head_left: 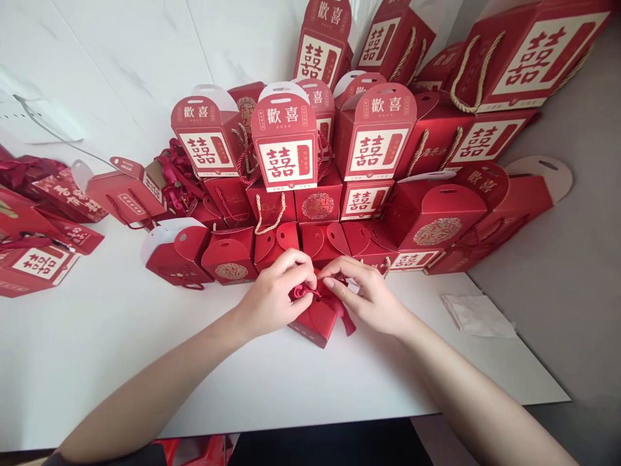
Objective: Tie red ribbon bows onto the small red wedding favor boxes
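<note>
A small red gift box [315,327] sits on the white table, its top partly covered by my hands. Dark red ribbon [345,318] is gathered over the box top, and one tail hangs down the right side. My left hand [284,291] is closed, with bunched ribbon pinched between thumb and fingers. From the other side, my right hand [369,294] brings thumb and index finger together at the ribbon, close to the left fingertips. The exact spot between the two hands is partly hidden by the fingers.
Right behind my hands, stacked red gift boxes [284,142] with rope handles rise against the wall. More red boxes [41,262] and a pile of ribbon [179,171] are at left. White tissues [478,316] lie at right on the white table [233,395], near the grey wall [577,259].
</note>
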A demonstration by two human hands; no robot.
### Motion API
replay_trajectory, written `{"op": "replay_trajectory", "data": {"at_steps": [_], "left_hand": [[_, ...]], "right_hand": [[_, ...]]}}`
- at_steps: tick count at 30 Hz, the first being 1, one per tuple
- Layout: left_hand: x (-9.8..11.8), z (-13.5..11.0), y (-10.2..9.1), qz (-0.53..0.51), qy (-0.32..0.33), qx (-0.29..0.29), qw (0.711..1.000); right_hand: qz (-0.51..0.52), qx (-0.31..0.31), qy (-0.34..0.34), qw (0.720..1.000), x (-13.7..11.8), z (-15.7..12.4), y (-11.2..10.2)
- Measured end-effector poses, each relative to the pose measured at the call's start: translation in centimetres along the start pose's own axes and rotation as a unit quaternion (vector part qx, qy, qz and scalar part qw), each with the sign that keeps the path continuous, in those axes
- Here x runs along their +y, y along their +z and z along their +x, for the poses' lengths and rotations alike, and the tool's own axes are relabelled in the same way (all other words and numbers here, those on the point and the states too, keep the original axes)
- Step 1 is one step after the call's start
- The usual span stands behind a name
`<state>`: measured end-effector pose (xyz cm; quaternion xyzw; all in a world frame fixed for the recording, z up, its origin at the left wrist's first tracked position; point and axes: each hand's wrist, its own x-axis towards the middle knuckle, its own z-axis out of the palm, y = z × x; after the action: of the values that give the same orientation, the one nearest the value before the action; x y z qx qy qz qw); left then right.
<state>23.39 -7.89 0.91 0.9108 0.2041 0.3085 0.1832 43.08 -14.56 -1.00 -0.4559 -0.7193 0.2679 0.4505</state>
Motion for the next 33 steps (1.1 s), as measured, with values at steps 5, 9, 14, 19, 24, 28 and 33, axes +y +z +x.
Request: {"op": "replay_trajectory", "data": {"at_steps": [5, 9, 14, 19, 24, 28, 33], "left_hand": [[-1.3, 0.2, 0.0, -0.027, 0.067, 0.02, 0.997], [-1.6, 0.1, 0.1, -0.013, 0.101, 0.017, 0.995], [-1.6, 0.2, -0.2, -0.024, 0.081, -0.006, 0.996], [-1.9, 0.3, -0.3, -0.036, 0.103, -0.011, 0.994], [-2.5, 0.1, 0.0, -0.023, 0.129, -0.002, 0.991], [-2.5, 0.1, -0.1, -0.043, 0.118, -0.01, 0.992], [-1.4, 0.9, -1.8, -0.066, -0.003, -0.091, 0.994]], "right_hand": [[-0.007, -0.007, 0.016, 1.0, 0.2, 0.2, 0.1], [-0.041, -0.007, -0.002, 0.999, 0.2, 0.1, 0.3], [-0.041, 0.035, -0.023, 0.998, 0.2, -0.1, 0.4], [-0.034, 0.036, 0.003, 0.999, 0.2, 0.0, 0.2], [0.028, -0.04, 0.059, 0.997, 0.3, 0.0, -0.3], [0.068, -0.053, 0.073, 0.994, 0.6, 0.0, -0.3], [0.111, -0.044, 0.084, 0.989, 0.9, 0.1, -0.2]]}}
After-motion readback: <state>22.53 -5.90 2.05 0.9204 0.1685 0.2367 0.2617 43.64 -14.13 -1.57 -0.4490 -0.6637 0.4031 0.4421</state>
